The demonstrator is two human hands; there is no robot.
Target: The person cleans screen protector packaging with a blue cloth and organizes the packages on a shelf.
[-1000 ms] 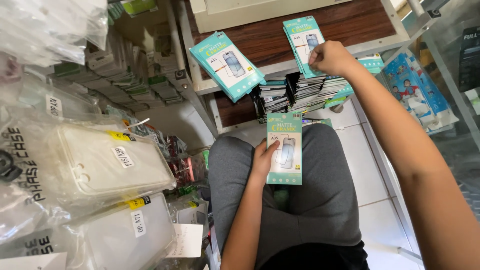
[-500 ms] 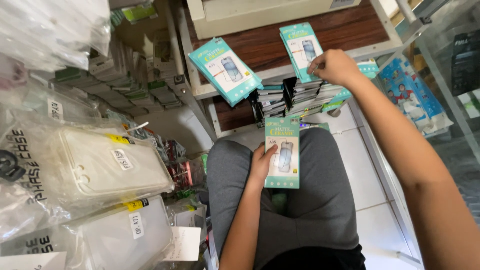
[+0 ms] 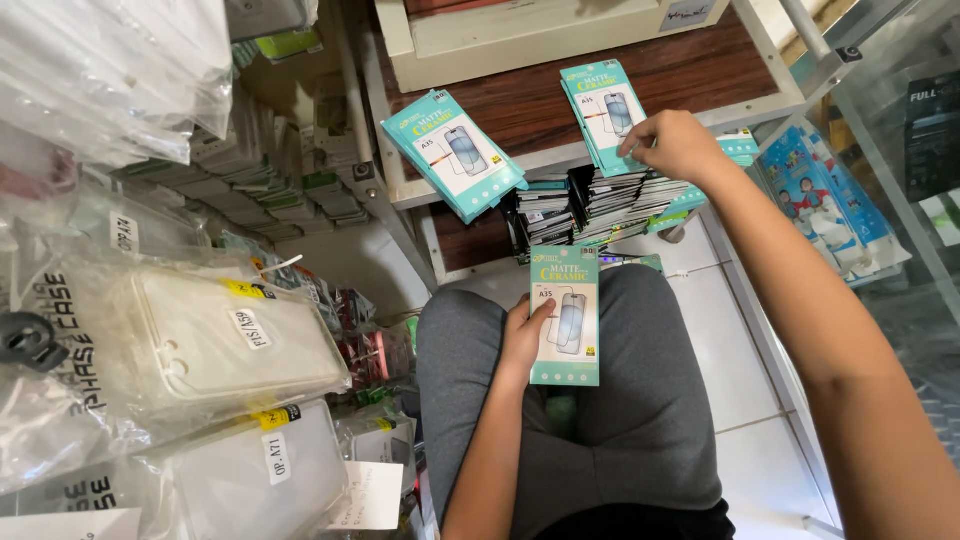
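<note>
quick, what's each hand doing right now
left hand: closed on a teal packet on the lap.
right hand: fingers grip a teal packet stack on the shelf.

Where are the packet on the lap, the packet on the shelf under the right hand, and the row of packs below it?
Lap packet (image 3: 566, 335), head view, middle of its front.
Shelf packet (image 3: 606, 110), head view, upper front.
Row of packs (image 3: 585, 205), head view, top edges.

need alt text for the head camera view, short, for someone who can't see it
Seen from above, a seated person's left hand holds a teal screen-protector pack on their lap, while the right hand touches a similar pack on a wooden shelf. Clear bagged phone cases hang at left.
</note>
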